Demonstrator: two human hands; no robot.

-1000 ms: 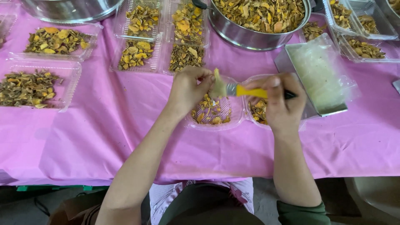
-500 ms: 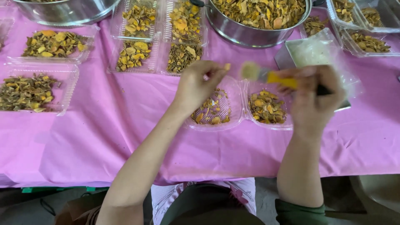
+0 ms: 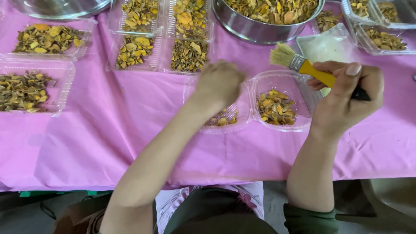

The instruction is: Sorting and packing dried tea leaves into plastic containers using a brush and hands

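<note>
My right hand (image 3: 346,93) grips a paint brush by its yellow handle (image 3: 316,74), with the pale bristles (image 3: 282,55) pointing up and left over the pink cloth. My left hand (image 3: 219,84) is blurred and hangs over the left half of an open clear clamshell box (image 3: 249,93). Its fingers curl downward and hide what is under them. Yellow-orange dried slices (image 3: 275,107) fill the right half of the box, and a few slices (image 3: 223,120) show in the left half below my left hand.
A steel bowl (image 3: 255,29) of dried slices stands at the back. Beside it lies a metal tray (image 3: 303,43) with white material. Several filled clear boxes (image 3: 188,39) (image 3: 43,38) (image 3: 26,89) (image 3: 383,40) line the pink-covered table (image 3: 108,130).
My left hand has dropped from holding a slice up at the brush to down over the box's left half. My right hand has pulled the brush away to the right.
</note>
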